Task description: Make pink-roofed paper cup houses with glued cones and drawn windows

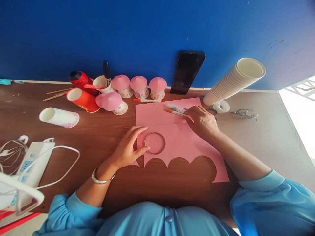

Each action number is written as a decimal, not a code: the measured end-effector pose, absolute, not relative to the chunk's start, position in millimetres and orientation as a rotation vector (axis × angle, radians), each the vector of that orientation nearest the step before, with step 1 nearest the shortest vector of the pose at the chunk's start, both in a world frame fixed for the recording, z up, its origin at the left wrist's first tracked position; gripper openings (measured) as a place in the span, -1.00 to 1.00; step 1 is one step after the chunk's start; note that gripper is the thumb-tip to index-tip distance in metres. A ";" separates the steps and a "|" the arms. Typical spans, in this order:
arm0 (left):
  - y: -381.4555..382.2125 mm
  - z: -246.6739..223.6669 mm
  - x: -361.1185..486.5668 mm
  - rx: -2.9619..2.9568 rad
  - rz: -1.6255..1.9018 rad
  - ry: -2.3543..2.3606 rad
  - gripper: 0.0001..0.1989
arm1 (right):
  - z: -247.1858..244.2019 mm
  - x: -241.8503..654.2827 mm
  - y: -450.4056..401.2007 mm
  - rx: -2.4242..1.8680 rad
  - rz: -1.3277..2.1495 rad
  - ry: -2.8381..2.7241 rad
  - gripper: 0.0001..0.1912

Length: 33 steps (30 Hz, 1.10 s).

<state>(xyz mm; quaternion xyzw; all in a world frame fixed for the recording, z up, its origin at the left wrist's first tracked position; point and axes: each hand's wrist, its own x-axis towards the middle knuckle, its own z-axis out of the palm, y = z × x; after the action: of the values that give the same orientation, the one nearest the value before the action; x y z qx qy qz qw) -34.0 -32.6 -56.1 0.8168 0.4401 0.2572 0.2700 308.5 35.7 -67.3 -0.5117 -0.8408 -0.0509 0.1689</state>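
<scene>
Left hand (129, 146), fingers parted, thumbs a thin silver metal ring (165, 143) at eight o'clock; right hand (202, 120), two o'clock, bends over slim orange-and-white marker (177, 113), pinch unclear.

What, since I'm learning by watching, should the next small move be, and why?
Perhaps bring a pen to the ring and trace it: the right hand is at that pen's end, and the left hand touches the ring, which lies on the paper.

No words or numbers I can read. Yellow print on red cup (86, 100), fine print on orange-capped marker (176, 112), white print on black marker (106, 70): all too small or blurred.
</scene>
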 end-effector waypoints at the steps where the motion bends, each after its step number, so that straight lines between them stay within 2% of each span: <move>1: -32.4 -56.4 -34.1 2.199 0.698 1.185 -0.44 | -68.9 308.2 36.3 -1.454 -0.144 -2.384 -0.78; 13: -30.6 -56.2 -35.9 2.127 0.732 1.157 -0.44 | -77.3 308.2 36.6 -1.428 -0.011 -2.252 -0.76; 33: -32.0 -58.4 -40.8 2.033 0.819 1.147 -0.49 | -80.4 308.5 38.2 -1.446 0.013 -2.199 -0.78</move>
<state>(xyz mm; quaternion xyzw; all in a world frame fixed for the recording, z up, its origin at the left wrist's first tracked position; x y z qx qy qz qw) -40.8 -32.0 -58.4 0.7765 0.4380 0.3128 0.3277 308.5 38.2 -80.4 -0.5318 -0.8085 0.0047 0.2520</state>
